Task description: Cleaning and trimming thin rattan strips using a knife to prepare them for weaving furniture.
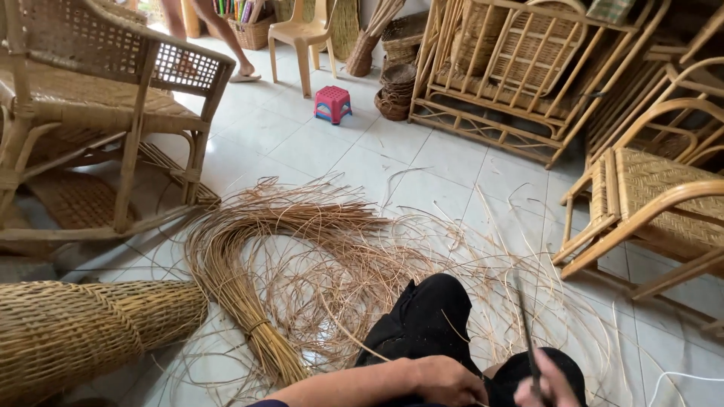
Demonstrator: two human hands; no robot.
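1. Down at the bottom edge, the left hand point(445, 379) is curling narrow w/ its fingers bent inward; can't tell whether it's gripping anything.
2. The right hand point(549, 383) is closing round a thin dark blade point(526, 332), which is pointing up & tilting slightly left.
3. Both hands are sitting just above the person's knees in black trousers point(426, 316).
4. A cane strip point(354, 335) is running from near the left hand out toward the bundle of cane point(241, 294), which is lying on the tile floor point(317, 143) just left of the knees, tied near its lower end & fanning out into loose strands.
5. A woven basket point(83, 332) is lying on its side at far left, near the bundle.
6. Cane chairs are standing left point(98, 98) & right point(648, 211); a cane frame point(513, 68) is leaning at the back.
7. A small pink & blue stool point(332, 103) is sitting mid-floor, w/ a beige plastic chair point(302, 38) behind it. No labels or packages readable.
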